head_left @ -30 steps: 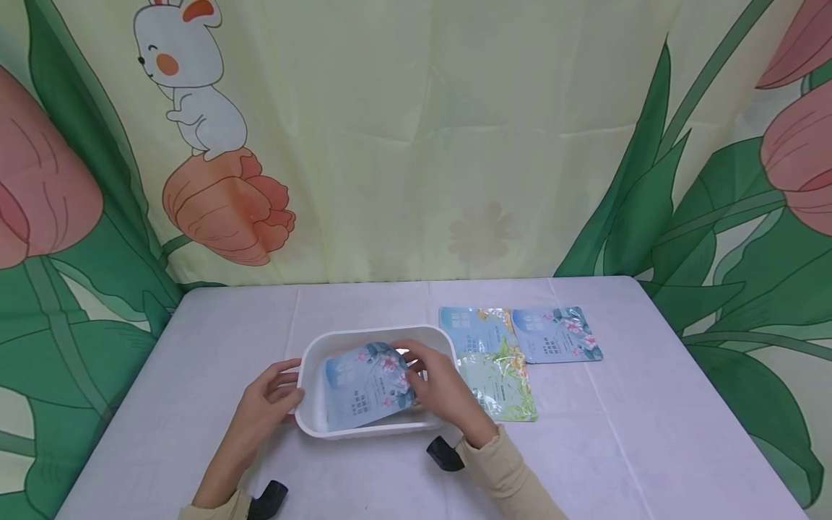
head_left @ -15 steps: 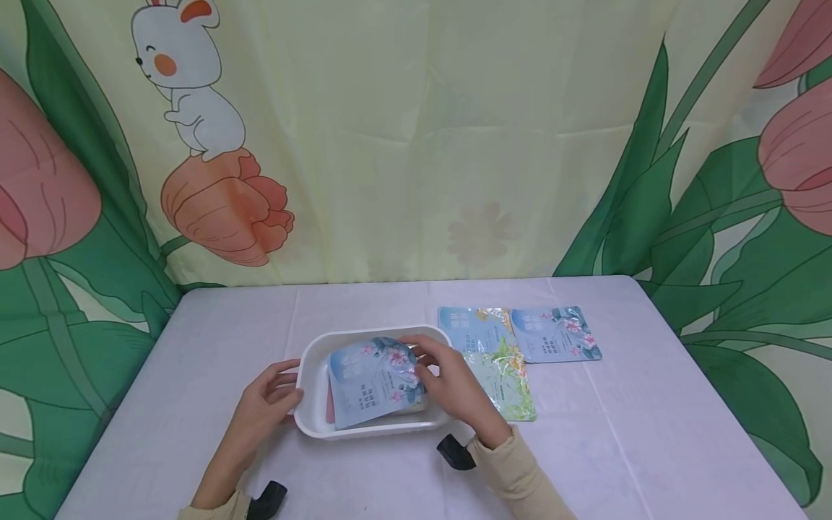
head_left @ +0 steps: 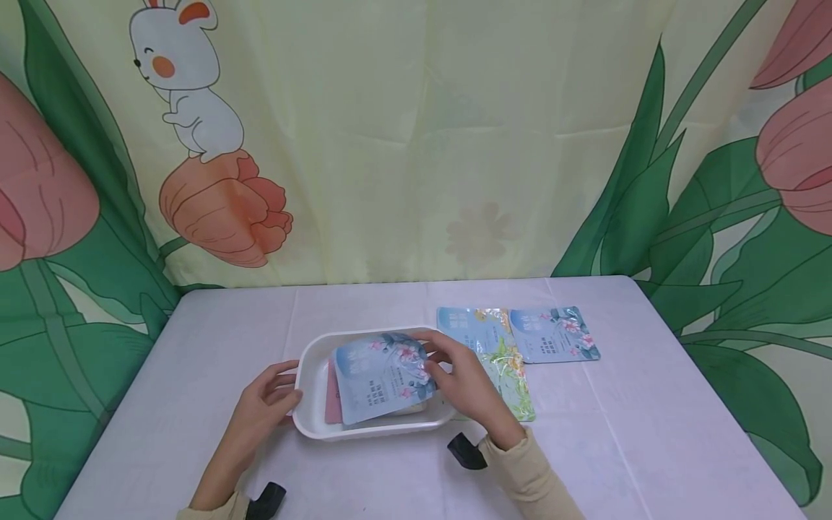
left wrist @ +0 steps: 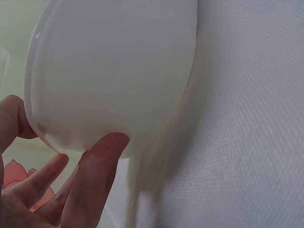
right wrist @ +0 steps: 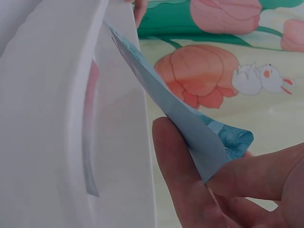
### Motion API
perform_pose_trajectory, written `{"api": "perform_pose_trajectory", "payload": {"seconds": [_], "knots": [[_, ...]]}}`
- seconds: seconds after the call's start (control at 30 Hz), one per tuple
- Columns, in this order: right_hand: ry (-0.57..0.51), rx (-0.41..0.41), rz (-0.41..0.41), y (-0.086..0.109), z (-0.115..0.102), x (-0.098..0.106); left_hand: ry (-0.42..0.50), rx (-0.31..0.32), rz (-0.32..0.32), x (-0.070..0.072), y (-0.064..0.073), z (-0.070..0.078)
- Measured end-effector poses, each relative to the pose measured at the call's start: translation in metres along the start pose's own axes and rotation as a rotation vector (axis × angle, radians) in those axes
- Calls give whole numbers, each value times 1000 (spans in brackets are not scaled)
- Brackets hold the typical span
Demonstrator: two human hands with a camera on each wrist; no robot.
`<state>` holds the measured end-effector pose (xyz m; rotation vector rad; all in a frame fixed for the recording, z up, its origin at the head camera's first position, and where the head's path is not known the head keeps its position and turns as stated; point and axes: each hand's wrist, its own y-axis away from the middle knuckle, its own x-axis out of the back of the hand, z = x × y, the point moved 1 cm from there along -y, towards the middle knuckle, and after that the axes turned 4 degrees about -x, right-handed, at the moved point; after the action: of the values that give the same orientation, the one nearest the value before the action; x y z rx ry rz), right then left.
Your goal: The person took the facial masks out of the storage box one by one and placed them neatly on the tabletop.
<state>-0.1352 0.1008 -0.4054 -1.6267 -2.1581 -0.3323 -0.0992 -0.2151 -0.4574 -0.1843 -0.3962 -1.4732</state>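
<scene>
A flat blue sheet mask packet with pink flowers (head_left: pixel 383 383) is pinched at its right edge between the thumb and fingers of my right hand (head_left: pixel 466 379). It tilts over a white plastic tub (head_left: pixel 364 435), its left end low near the tub's far side in the right wrist view. Beneath it a pink packet (head_left: pixel 333 401) shows in the tub, with a pale one (head_left: pixel 412 409) partly covered. My left hand (head_left: pixel 266 401) grips the tub's left end. Its thumb (left wrist: pixel 102 156) presses the outer wall, with the other fingers near the rim.
Right of the tub lie three packets on the white tablecloth (head_left: pixel 617 433): a blue one with yellow flowers (head_left: pixel 471 325), another blue floral one (head_left: pixel 555 334), and a green one (head_left: pixel 513 383) partly behind my right hand. A printed curtain (head_left: pixel 390 144) hangs behind the table.
My right hand has moved right and slightly back with the blue packet, uncovering the pink packet in the tub. The left hand stays on the tub.
</scene>
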Motion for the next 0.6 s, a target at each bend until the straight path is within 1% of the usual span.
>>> {"api": "perform_pose_trajectory", "payload": {"seconds": [0.2, 0.33, 0.47, 0.6], "knots": [[1, -19, 24, 2, 1, 8, 5, -2, 2, 0, 0, 0], [-2, -26, 23, 4, 0, 13, 10, 4, -1, 0, 0, -1], [-1, -44, 27, 5, -1, 18, 10, 1, -3, 0, -1, -2], [-9, -67, 48, 6, 0, 23, 11, -5, -6, 0, -1, -3]]}}
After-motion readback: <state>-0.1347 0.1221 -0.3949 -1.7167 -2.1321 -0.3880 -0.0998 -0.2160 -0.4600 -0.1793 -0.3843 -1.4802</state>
